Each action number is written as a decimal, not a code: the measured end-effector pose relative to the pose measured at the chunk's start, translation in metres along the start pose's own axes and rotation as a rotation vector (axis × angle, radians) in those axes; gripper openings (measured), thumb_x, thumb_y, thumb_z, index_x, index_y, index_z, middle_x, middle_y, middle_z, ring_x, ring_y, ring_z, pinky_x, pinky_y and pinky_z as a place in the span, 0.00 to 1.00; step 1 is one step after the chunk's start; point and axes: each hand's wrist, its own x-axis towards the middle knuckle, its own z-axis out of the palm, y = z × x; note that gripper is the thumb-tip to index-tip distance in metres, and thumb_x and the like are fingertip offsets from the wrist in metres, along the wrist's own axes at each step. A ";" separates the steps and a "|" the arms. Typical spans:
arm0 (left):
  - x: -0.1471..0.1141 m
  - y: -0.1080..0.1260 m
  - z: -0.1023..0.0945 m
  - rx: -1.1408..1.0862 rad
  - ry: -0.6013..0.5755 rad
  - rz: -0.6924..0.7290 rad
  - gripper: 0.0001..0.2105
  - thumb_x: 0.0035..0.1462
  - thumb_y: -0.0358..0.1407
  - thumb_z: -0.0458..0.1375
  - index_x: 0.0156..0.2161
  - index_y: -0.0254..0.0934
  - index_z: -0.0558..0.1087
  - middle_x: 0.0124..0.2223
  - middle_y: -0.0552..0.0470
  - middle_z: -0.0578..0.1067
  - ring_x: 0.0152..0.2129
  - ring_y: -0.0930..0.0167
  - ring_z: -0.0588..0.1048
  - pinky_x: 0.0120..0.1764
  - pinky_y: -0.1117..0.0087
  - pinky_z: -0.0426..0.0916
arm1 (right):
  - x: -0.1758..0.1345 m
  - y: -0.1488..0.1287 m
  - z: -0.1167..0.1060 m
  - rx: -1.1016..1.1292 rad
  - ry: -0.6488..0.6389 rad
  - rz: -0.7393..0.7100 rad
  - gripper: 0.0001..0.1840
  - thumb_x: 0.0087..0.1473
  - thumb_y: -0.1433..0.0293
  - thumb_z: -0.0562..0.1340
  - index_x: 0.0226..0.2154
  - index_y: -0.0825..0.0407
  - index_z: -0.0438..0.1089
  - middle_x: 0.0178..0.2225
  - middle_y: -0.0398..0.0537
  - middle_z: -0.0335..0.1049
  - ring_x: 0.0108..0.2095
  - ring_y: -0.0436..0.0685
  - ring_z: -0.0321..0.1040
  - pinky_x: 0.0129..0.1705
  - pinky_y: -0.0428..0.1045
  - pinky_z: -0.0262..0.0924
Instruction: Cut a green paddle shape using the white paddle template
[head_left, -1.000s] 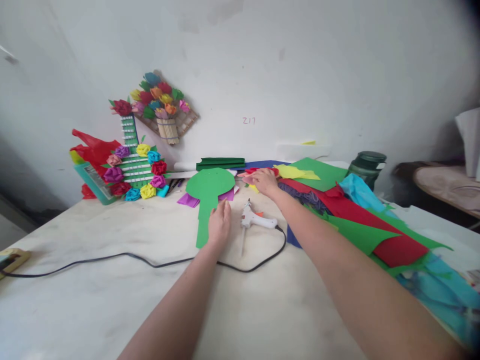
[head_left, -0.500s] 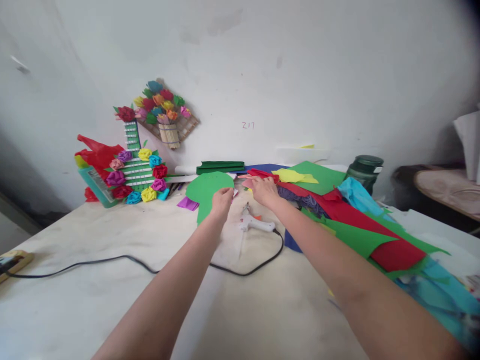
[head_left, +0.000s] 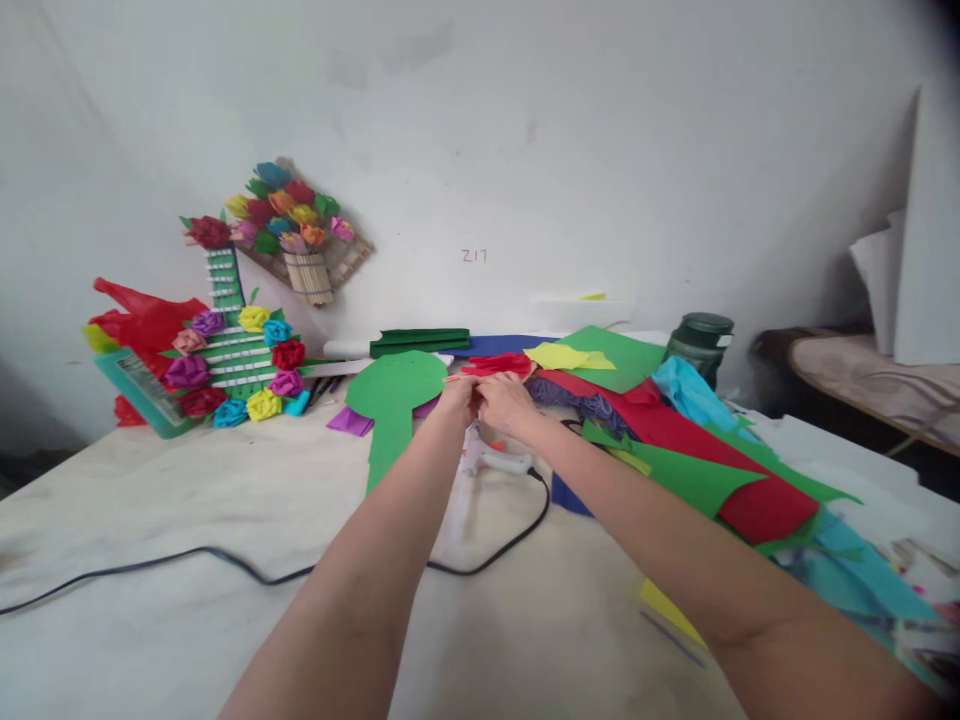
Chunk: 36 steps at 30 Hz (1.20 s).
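Note:
My left hand [head_left: 457, 398] and my right hand [head_left: 504, 402] meet above the table, their fingers pinched closed against each other. A narrow edge of pink paper [head_left: 453, 379] shows at the top of the left fingers; the rest is hidden by the hands. Just below them lies a white hot glue gun [head_left: 495, 459], its nozzle partly covered. To the left, a green cut-out [head_left: 397, 385] with a round head and long stem lies flat. Purple paper [head_left: 350, 421] peeks out beneath it.
A flower-trimmed guitar model [head_left: 240, 355] and a teal bottle [head_left: 146, 393] stand at left. Green sheets [head_left: 679, 480], red sheets [head_left: 769, 505] and purple yarn [head_left: 581, 397] heap at right, before a dark green jar [head_left: 701, 345]. A black cord [head_left: 487, 570] crosses the front.
My right hand has come leftward and my left hand slightly rightward, so they now touch. The pink paper in the right fingers has come between both hands. The view has shifted to the right.

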 end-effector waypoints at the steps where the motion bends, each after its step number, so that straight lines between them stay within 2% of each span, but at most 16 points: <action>1: 0.001 -0.001 -0.001 0.019 0.014 0.005 0.10 0.39 0.18 0.49 0.22 0.35 0.62 0.14 0.60 0.62 0.13 0.78 0.64 0.22 0.78 0.63 | 0.001 0.003 0.001 0.030 -0.019 0.023 0.17 0.51 0.75 0.51 0.42 0.56 0.69 0.43 0.53 0.69 0.44 0.58 0.60 0.47 0.52 0.49; 4: -0.004 0.001 -0.007 0.101 0.032 0.015 0.11 0.37 0.17 0.48 0.23 0.34 0.64 0.16 0.58 0.66 0.14 0.77 0.66 0.23 0.77 0.64 | 0.005 0.014 0.006 0.102 0.009 0.094 0.18 0.52 0.75 0.49 0.45 0.55 0.66 0.47 0.52 0.67 0.46 0.56 0.59 0.47 0.50 0.50; 8: -0.015 0.005 -0.015 0.178 0.002 0.019 0.12 0.39 0.19 0.49 0.29 0.33 0.68 0.22 0.53 0.72 0.20 0.73 0.71 0.29 0.71 0.69 | 0.013 0.029 0.012 0.039 0.133 0.153 0.22 0.53 0.66 0.52 0.50 0.55 0.61 0.56 0.53 0.55 0.54 0.61 0.50 0.52 0.52 0.47; 11: -0.020 0.005 -0.020 0.225 -0.030 0.033 0.10 0.42 0.21 0.51 0.31 0.32 0.69 0.26 0.49 0.73 0.24 0.71 0.73 0.34 0.67 0.69 | 0.021 0.037 0.013 -0.008 0.089 0.264 0.30 0.48 0.60 0.57 0.54 0.54 0.58 0.60 0.55 0.47 0.56 0.66 0.48 0.52 0.56 0.48; 13: -0.021 0.005 -0.025 0.245 -0.051 0.054 0.08 0.43 0.22 0.52 0.31 0.32 0.69 0.28 0.46 0.74 0.25 0.69 0.73 0.36 0.64 0.69 | 0.027 0.042 0.012 0.033 0.013 0.340 0.33 0.46 0.58 0.58 0.54 0.52 0.57 0.58 0.56 0.53 0.54 0.65 0.53 0.49 0.55 0.52; 16: -0.021 0.007 -0.031 0.236 -0.050 0.074 0.07 0.44 0.22 0.52 0.30 0.32 0.68 0.29 0.45 0.73 0.26 0.69 0.73 0.37 0.63 0.69 | 0.033 0.049 0.012 0.140 -0.065 0.429 0.25 0.48 0.61 0.57 0.50 0.48 0.63 0.47 0.52 0.67 0.46 0.61 0.64 0.42 0.51 0.57; 19: -0.021 0.010 -0.037 0.203 -0.040 0.083 0.08 0.44 0.21 0.50 0.29 0.32 0.67 0.27 0.47 0.72 0.25 0.69 0.73 0.34 0.64 0.69 | 0.033 0.056 0.011 0.167 0.013 0.501 0.18 0.50 0.67 0.53 0.44 0.47 0.69 0.41 0.51 0.71 0.41 0.59 0.67 0.37 0.49 0.58; 22: -0.022 0.015 -0.039 0.167 -0.010 0.099 0.09 0.43 0.21 0.49 0.30 0.32 0.67 0.27 0.48 0.72 0.24 0.70 0.72 0.32 0.66 0.70 | 0.027 0.063 0.004 0.159 0.131 0.542 0.18 0.48 0.70 0.53 0.41 0.50 0.71 0.39 0.52 0.72 0.40 0.59 0.67 0.36 0.48 0.58; 24: -0.022 0.016 -0.041 0.137 0.029 0.106 0.10 0.43 0.20 0.49 0.30 0.32 0.67 0.28 0.48 0.73 0.24 0.70 0.73 0.31 0.68 0.70 | 0.021 0.069 -0.005 0.173 0.134 0.525 0.17 0.46 0.71 0.53 0.38 0.51 0.72 0.38 0.51 0.72 0.39 0.59 0.67 0.34 0.48 0.57; 26: -0.022 0.017 -0.042 0.098 0.054 0.116 0.11 0.43 0.19 0.49 0.30 0.33 0.67 0.29 0.48 0.73 0.26 0.70 0.73 0.32 0.70 0.70 | 0.012 0.074 -0.017 0.203 0.011 0.451 0.15 0.43 0.72 0.54 0.33 0.52 0.73 0.33 0.49 0.73 0.34 0.58 0.68 0.31 0.47 0.57; 28: -0.020 0.017 -0.042 0.059 0.049 0.133 0.12 0.43 0.18 0.48 0.31 0.33 0.68 0.29 0.48 0.74 0.29 0.70 0.74 0.35 0.70 0.69 | 0.003 0.078 -0.026 0.219 -0.214 0.364 0.12 0.40 0.73 0.56 0.27 0.54 0.73 0.27 0.48 0.72 0.30 0.57 0.67 0.29 0.47 0.56; 30: -0.020 0.018 -0.042 0.028 0.049 0.144 0.13 0.43 0.17 0.48 0.32 0.33 0.68 0.30 0.48 0.74 0.31 0.70 0.74 0.37 0.70 0.69 | -0.006 0.079 -0.031 0.150 -0.407 0.301 0.09 0.38 0.75 0.57 0.23 0.54 0.73 0.26 0.49 0.72 0.29 0.57 0.67 0.30 0.48 0.57; 31: -0.020 0.018 -0.042 0.015 0.059 0.147 0.13 0.44 0.17 0.47 0.32 0.33 0.68 0.31 0.48 0.74 0.32 0.70 0.74 0.38 0.70 0.69 | -0.010 0.079 -0.031 0.089 -0.461 0.290 0.08 0.37 0.75 0.58 0.22 0.53 0.73 0.27 0.50 0.72 0.30 0.58 0.68 0.31 0.49 0.58; 34: -0.022 0.021 -0.040 -0.007 0.105 0.150 0.13 0.47 0.18 0.46 0.32 0.34 0.67 0.32 0.49 0.74 0.32 0.71 0.74 0.37 0.71 0.69 | -0.019 0.076 -0.028 -0.010 -0.510 0.319 0.05 0.36 0.71 0.63 0.23 0.51 0.74 0.33 0.53 0.73 0.36 0.62 0.68 0.36 0.53 0.59; 36: -0.024 0.023 -0.039 -0.012 0.126 0.156 0.13 0.47 0.18 0.46 0.32 0.34 0.67 0.32 0.49 0.74 0.31 0.71 0.74 0.36 0.71 0.69 | -0.022 0.073 -0.025 0.096 -0.506 0.312 0.11 0.37 0.61 0.64 0.25 0.50 0.75 0.35 0.54 0.73 0.37 0.63 0.68 0.38 0.54 0.60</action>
